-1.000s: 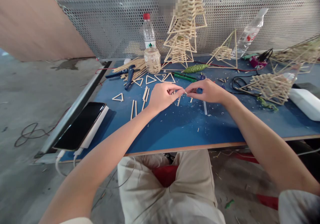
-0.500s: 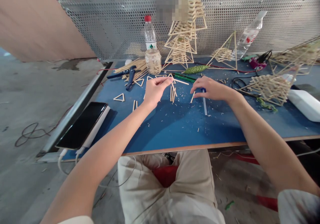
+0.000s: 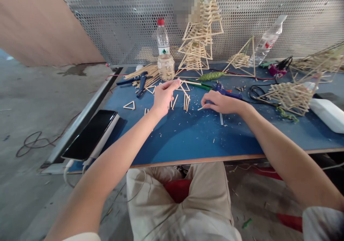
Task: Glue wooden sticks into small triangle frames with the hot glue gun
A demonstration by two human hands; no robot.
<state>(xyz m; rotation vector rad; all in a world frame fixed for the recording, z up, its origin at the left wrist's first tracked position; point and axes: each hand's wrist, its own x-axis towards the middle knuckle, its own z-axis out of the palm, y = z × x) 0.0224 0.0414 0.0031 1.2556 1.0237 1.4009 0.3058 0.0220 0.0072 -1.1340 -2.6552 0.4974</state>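
My left hand (image 3: 163,97) reaches forward over the blue table (image 3: 188,137), its fingertips pinching the end of a thin wooden stick (image 3: 191,83) that lies across small stick triangles (image 3: 184,86). Loose short sticks (image 3: 186,102) lie just right of that hand. My right hand (image 3: 221,103) rests on the table with a short stick (image 3: 200,108) sticking out from its fingertips. A blue glue gun (image 3: 227,93) lies right behind the right hand, and a clear glue stick (image 3: 220,118) lies in front of it.
A phone on a power bank (image 3: 90,134) sits at the left edge. Blue pliers (image 3: 141,80), a stick bundle, a jar (image 3: 166,67) and a bottle (image 3: 162,37) stand at the back. Stick pyramids (image 3: 199,36), another stick frame (image 3: 291,94), cables and a white box (image 3: 326,112) fill the right.
My hands were joined on a small piece, then came apart. The left hand moved forward with a thin stick; the right hand dropped to the table beside the glue gun.
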